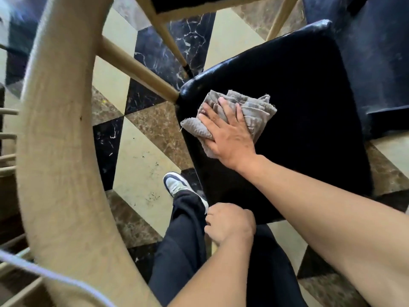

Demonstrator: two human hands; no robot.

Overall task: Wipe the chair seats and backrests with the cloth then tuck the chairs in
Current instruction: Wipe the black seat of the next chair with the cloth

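A chair with a black padded seat (298,107) and a curved beige wooden backrest (55,129) stands right below me. A crumpled grey cloth (254,109) lies on the seat's left part, near the spindle joint. My right hand (228,136) presses flat on the cloth with its fingers spread and straight. At the seat's near corner, my left hand (230,222) has its fingers curled round the edge. Beige spindles (137,67) join the backrest to the seat.
A second chair's beige legs (163,34) and dark seat (177,3) stand at the top. A dark blue draped surface (376,63) borders the seat on the right. My dark trouser leg and shoe (177,185) stand on the patterned marble floor (141,162).
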